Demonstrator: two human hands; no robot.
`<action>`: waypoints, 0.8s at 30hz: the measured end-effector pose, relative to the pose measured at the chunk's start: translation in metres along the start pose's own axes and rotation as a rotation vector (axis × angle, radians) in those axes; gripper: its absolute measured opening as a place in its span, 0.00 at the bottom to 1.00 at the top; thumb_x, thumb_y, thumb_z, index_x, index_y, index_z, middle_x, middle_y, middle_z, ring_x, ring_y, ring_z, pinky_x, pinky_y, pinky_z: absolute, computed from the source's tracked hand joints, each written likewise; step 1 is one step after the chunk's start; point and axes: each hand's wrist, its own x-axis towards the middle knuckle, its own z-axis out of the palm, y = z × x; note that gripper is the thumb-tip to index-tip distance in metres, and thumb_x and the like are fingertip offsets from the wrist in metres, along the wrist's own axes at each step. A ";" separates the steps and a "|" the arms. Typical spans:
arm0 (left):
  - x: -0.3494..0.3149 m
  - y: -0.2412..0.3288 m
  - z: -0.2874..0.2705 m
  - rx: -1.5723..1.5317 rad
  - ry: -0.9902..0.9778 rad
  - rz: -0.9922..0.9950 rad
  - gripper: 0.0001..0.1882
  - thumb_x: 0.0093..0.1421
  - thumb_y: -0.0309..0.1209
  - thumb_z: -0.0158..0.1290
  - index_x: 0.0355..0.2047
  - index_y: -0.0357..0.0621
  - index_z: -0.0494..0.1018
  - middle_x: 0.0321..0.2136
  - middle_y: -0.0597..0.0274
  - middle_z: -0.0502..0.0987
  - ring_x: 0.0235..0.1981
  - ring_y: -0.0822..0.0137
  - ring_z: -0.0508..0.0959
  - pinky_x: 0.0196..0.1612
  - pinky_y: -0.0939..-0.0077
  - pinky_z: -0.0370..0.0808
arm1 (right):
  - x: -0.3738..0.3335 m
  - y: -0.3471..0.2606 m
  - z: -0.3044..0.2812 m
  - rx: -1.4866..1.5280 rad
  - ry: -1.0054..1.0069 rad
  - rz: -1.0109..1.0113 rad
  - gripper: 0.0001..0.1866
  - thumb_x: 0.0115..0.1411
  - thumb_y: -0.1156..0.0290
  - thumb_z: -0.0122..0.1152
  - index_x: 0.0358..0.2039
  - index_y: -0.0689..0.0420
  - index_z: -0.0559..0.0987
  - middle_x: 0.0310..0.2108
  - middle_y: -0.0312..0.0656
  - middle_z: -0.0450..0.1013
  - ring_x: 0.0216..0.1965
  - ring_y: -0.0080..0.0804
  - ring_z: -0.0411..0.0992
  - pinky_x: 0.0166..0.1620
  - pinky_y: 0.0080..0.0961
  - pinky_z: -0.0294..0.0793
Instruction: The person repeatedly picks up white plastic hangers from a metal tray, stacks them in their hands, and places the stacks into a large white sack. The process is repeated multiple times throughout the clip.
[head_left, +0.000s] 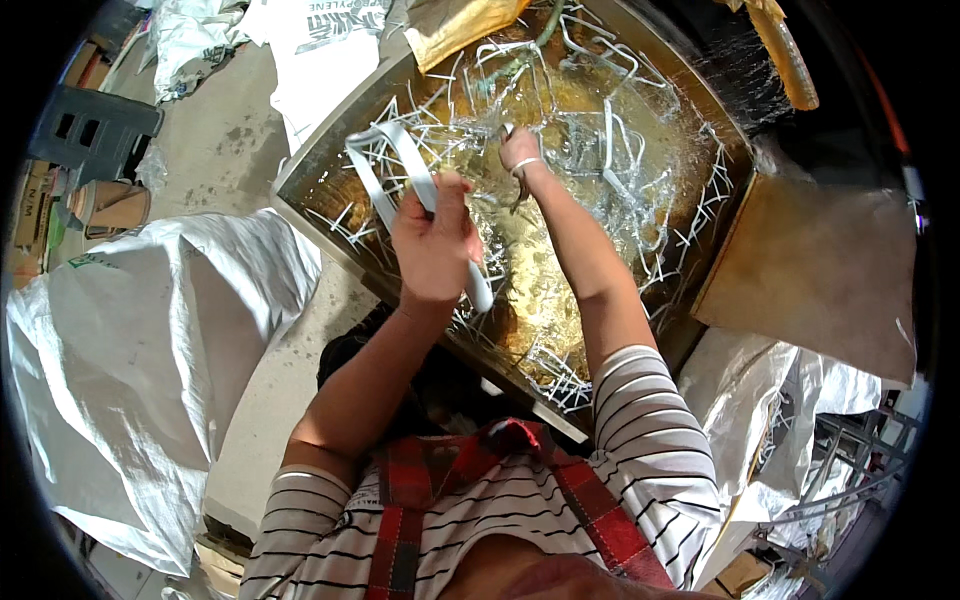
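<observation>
A pale, flat plastic band [408,156], bent into a loop, is held in my left hand [432,240]; its lower end sticks out below the fingers. My right hand [520,150] is farther ahead, closed round a slim dark tool [520,195] whose kind I cannot make out. Both hands are over a square metal tank [330,115] of rippling, yellowish water [540,285]. Thin white plastic strips [560,378] float in it, many gathered along the walls. A larger bent white strip [610,140] lies right of my right hand.
A green hose [550,22] enters at the tank's far side. Yellow sheeting [460,30] hangs over the far rim. A brownish panel [815,270] juts out at right. Large white sacks [150,350] stand at left, near a dark plastic crate [95,135].
</observation>
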 end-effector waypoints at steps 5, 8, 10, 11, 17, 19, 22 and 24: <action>0.003 0.027 0.009 0.259 0.058 -0.023 0.13 0.60 0.37 0.49 0.25 0.40 0.69 0.08 0.72 0.62 0.08 0.80 0.62 0.10 0.83 0.59 | -0.095 0.042 -0.030 -0.069 -0.127 -0.119 0.14 0.55 0.66 0.50 0.30 0.66 0.71 0.29 0.63 0.70 0.34 0.59 0.69 0.37 0.43 0.68; -0.001 0.026 0.012 0.329 -0.003 0.050 0.14 0.58 0.37 0.51 0.25 0.38 0.69 0.10 0.71 0.64 0.08 0.80 0.63 0.11 0.84 0.59 | -0.155 0.054 -0.066 -0.140 -0.207 -0.262 0.12 0.55 0.67 0.49 0.30 0.65 0.70 0.26 0.62 0.70 0.32 0.60 0.69 0.36 0.43 0.68; 0.000 0.016 0.008 0.259 -0.105 0.141 0.13 0.58 0.36 0.51 0.25 0.37 0.69 0.11 0.70 0.66 0.08 0.80 0.62 0.11 0.84 0.59 | -0.188 0.056 -0.084 -0.131 -0.202 -0.097 0.10 0.56 0.68 0.49 0.31 0.64 0.70 0.24 0.61 0.70 0.30 0.58 0.69 0.34 0.43 0.68; 0.000 0.009 0.006 0.254 -0.164 0.139 0.12 0.58 0.34 0.50 0.28 0.36 0.71 0.15 0.69 0.68 0.11 0.80 0.64 0.14 0.86 0.62 | -0.205 0.039 -0.110 -0.153 -0.207 -0.054 0.10 0.56 0.70 0.47 0.35 0.64 0.69 0.25 0.60 0.70 0.30 0.57 0.70 0.35 0.43 0.69; -0.004 -0.018 0.022 0.490 -0.490 -0.025 0.15 0.59 0.34 0.50 0.40 0.34 0.72 0.22 0.66 0.73 0.24 0.79 0.70 0.27 0.85 0.67 | -0.260 0.009 -0.218 -0.264 -0.037 -0.320 0.09 0.58 0.69 0.47 0.34 0.63 0.67 0.20 0.57 0.70 0.25 0.54 0.71 0.30 0.43 0.70; -0.007 -0.025 0.027 0.596 -0.573 0.078 0.17 0.59 0.36 0.49 0.44 0.39 0.72 0.26 0.65 0.75 0.26 0.77 0.71 0.32 0.80 0.69 | -0.259 0.019 -0.222 -0.430 -0.193 -0.289 0.09 0.57 0.70 0.47 0.35 0.63 0.67 0.21 0.55 0.71 0.25 0.51 0.71 0.30 0.42 0.71; -0.013 -0.022 0.032 0.761 -0.595 0.137 0.19 0.59 0.40 0.49 0.45 0.42 0.72 0.27 0.63 0.76 0.27 0.75 0.72 0.34 0.79 0.70 | -0.249 0.044 -0.220 -0.508 -0.196 -0.334 0.10 0.61 0.65 0.44 0.35 0.58 0.67 0.18 0.52 0.69 0.22 0.47 0.70 0.25 0.40 0.68; -0.017 -0.006 0.033 0.800 -0.632 -0.045 0.20 0.58 0.42 0.48 0.46 0.44 0.72 0.25 0.61 0.75 0.28 0.74 0.72 0.34 0.79 0.69 | -0.260 -0.002 -0.241 -0.168 0.034 -0.231 0.11 0.62 0.65 0.45 0.40 0.58 0.68 0.16 0.49 0.67 0.18 0.40 0.68 0.24 0.34 0.67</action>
